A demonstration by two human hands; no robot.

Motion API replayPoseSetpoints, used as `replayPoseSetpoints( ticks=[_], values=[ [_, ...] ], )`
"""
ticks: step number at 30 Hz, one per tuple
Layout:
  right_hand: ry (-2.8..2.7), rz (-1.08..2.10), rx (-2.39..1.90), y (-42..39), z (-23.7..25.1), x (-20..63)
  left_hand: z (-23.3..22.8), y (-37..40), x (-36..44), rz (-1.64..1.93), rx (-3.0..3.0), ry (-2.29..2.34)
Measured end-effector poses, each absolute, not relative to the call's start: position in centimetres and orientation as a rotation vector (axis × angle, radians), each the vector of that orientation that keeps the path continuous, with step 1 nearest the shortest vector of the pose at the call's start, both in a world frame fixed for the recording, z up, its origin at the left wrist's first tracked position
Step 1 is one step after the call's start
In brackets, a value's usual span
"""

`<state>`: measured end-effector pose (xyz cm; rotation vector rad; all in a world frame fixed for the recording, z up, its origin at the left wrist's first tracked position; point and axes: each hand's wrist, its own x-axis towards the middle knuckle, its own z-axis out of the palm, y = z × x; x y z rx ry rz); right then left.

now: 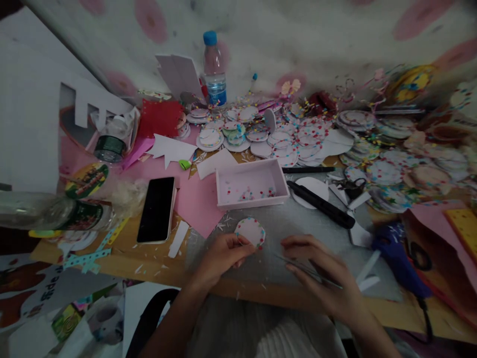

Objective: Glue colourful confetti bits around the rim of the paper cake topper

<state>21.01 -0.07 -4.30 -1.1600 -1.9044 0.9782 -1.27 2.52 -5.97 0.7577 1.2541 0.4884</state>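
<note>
The left hand pinches a round white paper disc by its lower left edge, fingers closed on it. The disc carries a ring of coloured dots around its rim and sits low over the grey mat, just in front of the pink tray.

The right hand is closed around a pair of thin metal tweezers — they lie across the fingers, tips pointing left toward the disc but apart from it. Whether the tips hold anything cannot be told.

The pink tray holds a scatter of small coloured beads on its floor. Right of it a black-handled tool lies diagonally on the mat, its pale blade end near the right hand. A black phone lies screen-up left of the tray, on pink paper.

Behind the tray, many finished decorated discs are spread and stacked across the table, running off to the right. A water bottle with a blue cap stands upright at the back — well apart from both hands. A blue glue gun rests at the right edge of the mat.
</note>
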Motion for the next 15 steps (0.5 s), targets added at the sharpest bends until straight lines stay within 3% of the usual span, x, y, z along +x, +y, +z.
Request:
replayPoseSetpoints(
  ticks=[15],
  values=[
    [-1.874, 1.029, -1.172, 0.32, -4.43, 20.51, -6.16, 2.46, -1.42, 0.470, 0.787, 1.229]
  ],
)
